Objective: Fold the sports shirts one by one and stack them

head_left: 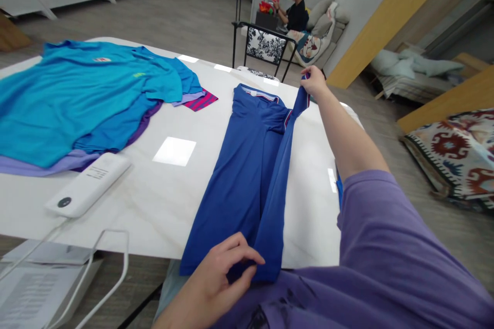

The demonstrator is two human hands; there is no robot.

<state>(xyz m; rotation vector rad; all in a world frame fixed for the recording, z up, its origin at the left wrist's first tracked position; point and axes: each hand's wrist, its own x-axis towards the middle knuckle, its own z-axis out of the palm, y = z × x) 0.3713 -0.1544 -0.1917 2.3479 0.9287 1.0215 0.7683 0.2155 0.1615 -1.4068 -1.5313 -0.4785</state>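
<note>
White papers sit in or on a box below the counter's near-left edge; stacked shirts cover its left end. The left hand is half-curled over the blue shirt's hem at the near edge, grip unclear; the right hand pinches a raised sleeve near the far-right corner.
</note>
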